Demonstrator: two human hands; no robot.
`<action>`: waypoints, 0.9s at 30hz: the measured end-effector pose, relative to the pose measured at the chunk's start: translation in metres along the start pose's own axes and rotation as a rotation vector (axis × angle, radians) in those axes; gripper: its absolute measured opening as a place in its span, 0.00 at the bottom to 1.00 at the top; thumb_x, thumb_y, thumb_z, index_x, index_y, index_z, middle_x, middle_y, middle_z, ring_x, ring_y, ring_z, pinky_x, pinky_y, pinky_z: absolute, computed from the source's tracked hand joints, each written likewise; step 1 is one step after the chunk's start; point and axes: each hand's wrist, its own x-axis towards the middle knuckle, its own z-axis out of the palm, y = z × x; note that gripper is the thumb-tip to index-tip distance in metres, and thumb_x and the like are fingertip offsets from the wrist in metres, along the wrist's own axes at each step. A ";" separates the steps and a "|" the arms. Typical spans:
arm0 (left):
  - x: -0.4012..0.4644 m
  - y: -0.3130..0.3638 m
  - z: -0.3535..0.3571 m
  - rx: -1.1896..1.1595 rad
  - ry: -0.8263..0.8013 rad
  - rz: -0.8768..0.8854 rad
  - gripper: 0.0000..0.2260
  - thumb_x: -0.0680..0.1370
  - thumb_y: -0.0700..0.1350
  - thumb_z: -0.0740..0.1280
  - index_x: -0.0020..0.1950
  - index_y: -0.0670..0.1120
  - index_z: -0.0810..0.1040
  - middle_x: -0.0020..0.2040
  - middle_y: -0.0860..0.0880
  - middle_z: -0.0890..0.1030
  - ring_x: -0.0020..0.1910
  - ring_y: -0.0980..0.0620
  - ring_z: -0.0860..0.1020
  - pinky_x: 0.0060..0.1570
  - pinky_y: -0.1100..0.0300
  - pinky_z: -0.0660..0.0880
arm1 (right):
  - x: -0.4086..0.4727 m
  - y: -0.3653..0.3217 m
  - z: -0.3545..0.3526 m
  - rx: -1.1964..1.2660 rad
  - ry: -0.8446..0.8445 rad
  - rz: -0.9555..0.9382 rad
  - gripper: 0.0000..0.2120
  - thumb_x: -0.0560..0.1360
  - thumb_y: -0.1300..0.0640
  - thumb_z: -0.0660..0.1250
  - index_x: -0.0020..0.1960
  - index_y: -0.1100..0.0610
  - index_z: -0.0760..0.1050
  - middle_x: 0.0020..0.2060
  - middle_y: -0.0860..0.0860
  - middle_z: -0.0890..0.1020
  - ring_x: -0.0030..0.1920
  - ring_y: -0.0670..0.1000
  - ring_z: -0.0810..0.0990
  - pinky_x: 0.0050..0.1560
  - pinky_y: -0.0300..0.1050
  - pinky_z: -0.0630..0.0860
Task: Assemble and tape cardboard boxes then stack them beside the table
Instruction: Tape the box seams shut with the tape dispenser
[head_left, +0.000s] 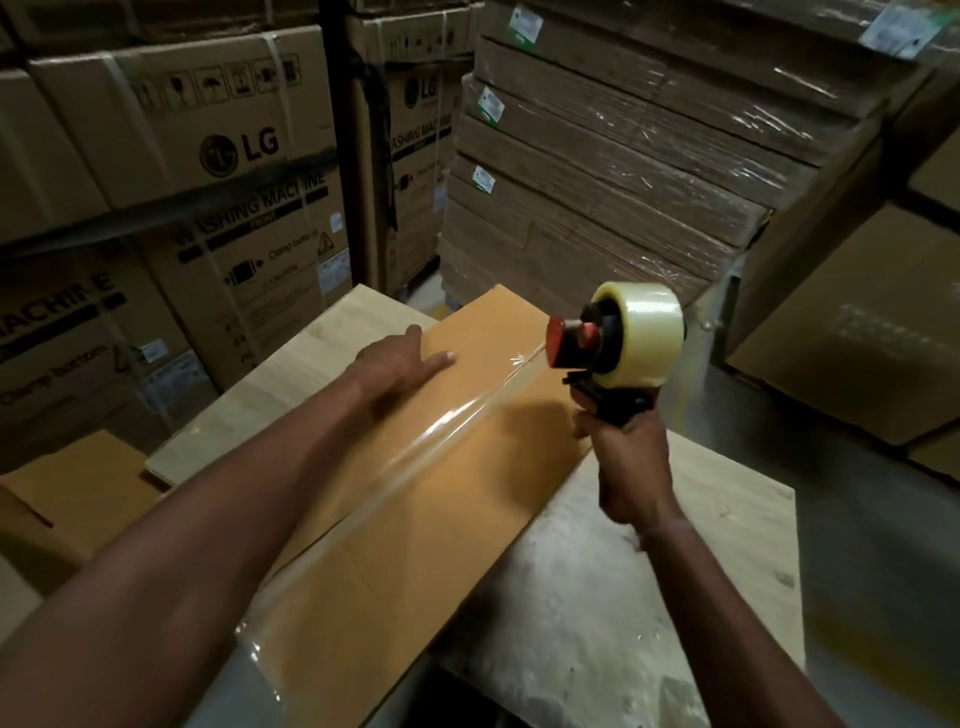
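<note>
The right hand (626, 462) is wrapping its grip tight around the handle of the tape dispenser (613, 343), holding it raised just above the cardboard box (447, 499). The left hand (400, 358) is lying flat, fingers spread, pressing the box's top. The box is resting on the pale surface (597, 597), a clear tape strip (415, 441) shining along its centre seam.

We have the cardboard box (415, 467) lying on the counter (597, 597), stacked cartons (208, 156) behind to the left, wrapped flat cardboard (623, 156) behind to the right.
</note>
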 end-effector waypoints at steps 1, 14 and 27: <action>0.000 -0.002 0.005 -0.021 0.035 0.005 0.38 0.79 0.74 0.55 0.77 0.46 0.64 0.70 0.41 0.77 0.64 0.39 0.78 0.51 0.49 0.70 | 0.020 -0.002 -0.001 0.009 -0.042 0.000 0.25 0.68 0.63 0.75 0.65 0.52 0.80 0.54 0.48 0.88 0.50 0.45 0.86 0.41 0.42 0.82; -0.016 -0.013 0.003 0.063 -0.028 -0.102 0.39 0.79 0.75 0.48 0.73 0.46 0.70 0.66 0.41 0.79 0.61 0.40 0.78 0.51 0.49 0.72 | 0.115 0.009 -0.005 -0.071 -0.229 0.180 0.13 0.76 0.67 0.69 0.60 0.66 0.82 0.40 0.57 0.79 0.40 0.53 0.76 0.42 0.51 0.74; -0.075 -0.057 0.011 -0.032 -0.028 -0.222 0.37 0.80 0.74 0.49 0.62 0.43 0.78 0.58 0.41 0.82 0.51 0.43 0.80 0.49 0.50 0.73 | 0.012 0.020 0.026 -0.098 -0.360 0.254 0.11 0.74 0.65 0.69 0.54 0.55 0.84 0.37 0.53 0.80 0.40 0.52 0.76 0.41 0.50 0.74</action>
